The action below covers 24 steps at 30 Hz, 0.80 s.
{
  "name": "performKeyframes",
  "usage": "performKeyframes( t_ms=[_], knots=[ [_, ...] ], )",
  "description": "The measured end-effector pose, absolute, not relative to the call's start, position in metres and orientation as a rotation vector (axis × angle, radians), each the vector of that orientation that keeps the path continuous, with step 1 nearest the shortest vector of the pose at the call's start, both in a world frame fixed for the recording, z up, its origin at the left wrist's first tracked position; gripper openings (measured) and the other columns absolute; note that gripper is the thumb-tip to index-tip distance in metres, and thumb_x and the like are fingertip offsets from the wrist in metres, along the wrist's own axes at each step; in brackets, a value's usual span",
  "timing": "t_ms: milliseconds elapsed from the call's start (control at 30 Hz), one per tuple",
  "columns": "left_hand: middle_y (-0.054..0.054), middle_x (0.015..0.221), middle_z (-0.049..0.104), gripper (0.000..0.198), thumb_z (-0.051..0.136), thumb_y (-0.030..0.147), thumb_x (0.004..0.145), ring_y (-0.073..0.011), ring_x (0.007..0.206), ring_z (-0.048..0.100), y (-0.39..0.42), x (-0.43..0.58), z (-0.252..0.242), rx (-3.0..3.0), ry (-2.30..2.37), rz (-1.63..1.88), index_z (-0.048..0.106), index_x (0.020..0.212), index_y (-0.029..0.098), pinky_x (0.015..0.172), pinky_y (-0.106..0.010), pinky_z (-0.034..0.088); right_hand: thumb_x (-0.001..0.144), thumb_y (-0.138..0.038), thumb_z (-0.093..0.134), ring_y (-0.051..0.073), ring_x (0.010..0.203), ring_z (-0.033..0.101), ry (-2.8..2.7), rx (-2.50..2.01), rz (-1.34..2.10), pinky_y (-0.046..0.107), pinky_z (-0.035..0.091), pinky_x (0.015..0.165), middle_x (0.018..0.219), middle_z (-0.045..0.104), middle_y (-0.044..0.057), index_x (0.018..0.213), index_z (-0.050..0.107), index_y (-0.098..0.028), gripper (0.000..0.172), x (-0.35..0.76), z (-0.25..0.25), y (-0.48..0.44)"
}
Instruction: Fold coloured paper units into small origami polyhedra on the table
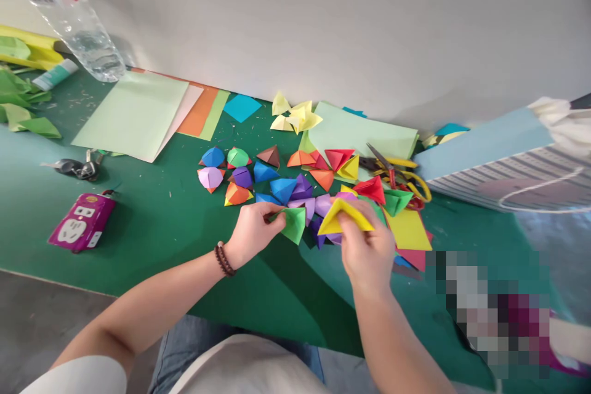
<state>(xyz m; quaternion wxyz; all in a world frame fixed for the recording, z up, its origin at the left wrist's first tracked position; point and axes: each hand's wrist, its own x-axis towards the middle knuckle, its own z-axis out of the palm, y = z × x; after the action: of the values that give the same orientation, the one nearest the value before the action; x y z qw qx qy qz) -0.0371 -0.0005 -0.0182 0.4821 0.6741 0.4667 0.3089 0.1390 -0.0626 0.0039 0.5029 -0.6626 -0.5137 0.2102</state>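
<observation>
Your left hand (pixel 258 228) is pinching a green folded paper (pixel 295 228) over the worktop (pixel 166 215); your right hand (pixel 370 252), reaching from lower right, is gripping a yellow folded paper (pixel 329 220) just beside it, partly hiding lilac pieces (pixel 322 205). Pixelation is obscuring the lower-right corner.

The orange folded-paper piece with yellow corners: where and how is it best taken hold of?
Probably pinch the orange folded-paper piece lightly across its bulging middle, coming from the near side, since a dark purple folded-paper piece sits right behind it. The yellow corners stick out thinly and might bend.
</observation>
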Motion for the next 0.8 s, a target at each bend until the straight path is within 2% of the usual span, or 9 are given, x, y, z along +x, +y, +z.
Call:
performKeyframes(
  t_ms=[100, 200, 300, 433, 533, 667, 800],
  knots=[
    [-0.002, 0.073, 0.070, 0.017, 0.056, 0.017, 0.078, -0.0106, 0.058, 0.054, 0.001, -0.037, -0.018, 1.637, 1.156, 0.840, 0.073, 0.082, 0.015, 0.056, -0.022, 0.043, 0.084, -0.038, 0.062, 0.021, 0.074, 0.065, -1.240, -1.639, 0.676, 0.034, 0.055, 0.061, 0.089, 0.068, 0.005, 0.090, 0.066, -0.024, 0.016, 0.129, 0.000, -0.063],
    [-0.001, 0.072, 0.068, 0.013, 0.057, 0.017, 0.077, -0.0101, 0.059, 0.055, 0.002, -0.037, -0.017, 1.564, 1.178, 0.886, 0.069, 0.081, 0.015, 0.057, -0.021, 0.044, 0.081, -0.039, 0.064, 0.017, 0.064, 0.062, -1.303, -1.672, 0.653, 0.031, 0.053, 0.057, 0.079, 0.066, 0.003, 0.081, 0.062, -0.023, 0.016, 0.123, -0.007, -0.058],
    [-0.002, 0.075, 0.067, 0.009, 0.059, 0.018, 0.077, -0.0099, 0.060, 0.057, 0.001, -0.036, -0.017, 1.443, 1.133, 0.890, 0.066, 0.081, 0.015, 0.057, -0.021, 0.047, 0.082, -0.039, 0.063, 0.017, 0.066, 0.058, -1.417, -1.683, 0.543, 0.030, 0.050, 0.058, 0.078, 0.062, 0.003, 0.073, 0.057, -0.023, 0.020, 0.123, -0.011, -0.053],
    [-0.005, 0.090, 0.067, 0.010, 0.060, 0.020, 0.077, -0.0128, 0.073, 0.064, 0.000, -0.034, -0.021, 1.249, 1.022, 0.881, 0.064, 0.085, 0.014, 0.066, -0.023, 0.054, 0.084, -0.037, 0.060, 0.017, 0.067, 0.054, -1.480, -1.693, 0.503, 0.030, 0.046, 0.056, 0.080, 0.056, 0.003, 0.072, 0.053, -0.022, 0.020, 0.124, -0.014, -0.050],
    [-0.006, 0.095, 0.066, 0.011, 0.061, 0.024, 0.078, -0.0143, 0.078, 0.065, -0.002, -0.033, -0.022, 1.071, 0.911, 0.818, 0.061, 0.085, 0.014, 0.070, -0.027, 0.056, 0.084, -0.035, 0.059, 0.017, 0.068, 0.055, -1.405, -1.692, 0.603, 0.030, 0.048, 0.056, 0.083, 0.056, 0.003, 0.085, 0.053, -0.023, 0.014, 0.122, -0.016, -0.050],
    [-0.002, 0.083, 0.064, 0.014, 0.065, 0.025, 0.076, -0.0131, 0.073, 0.064, -0.002, -0.033, -0.023, 0.997, 0.841, 0.729, 0.058, 0.082, 0.014, 0.070, -0.028, 0.057, 0.083, -0.030, 0.058, 0.018, 0.072, 0.058, -1.396, -1.723, 0.675, 0.034, 0.052, 0.062, 0.091, 0.059, 0.005, 0.105, 0.052, -0.023, 0.023, 0.120, -0.017, -0.052],
    [-0.001, 0.078, 0.062, 0.018, 0.068, 0.028, 0.076, -0.0133, 0.072, 0.064, -0.001, -0.033, -0.022, 0.943, 0.805, 0.688, 0.057, 0.079, 0.014, 0.070, -0.030, 0.058, 0.085, -0.024, 0.054, 0.022, 0.092, 0.060, -1.499, -1.664, 0.601, 0.038, 0.053, 0.078, 0.110, 0.058, 0.008, 0.110, 0.056, -0.024, 0.026, 0.121, -0.015, -0.053]
  ],
)
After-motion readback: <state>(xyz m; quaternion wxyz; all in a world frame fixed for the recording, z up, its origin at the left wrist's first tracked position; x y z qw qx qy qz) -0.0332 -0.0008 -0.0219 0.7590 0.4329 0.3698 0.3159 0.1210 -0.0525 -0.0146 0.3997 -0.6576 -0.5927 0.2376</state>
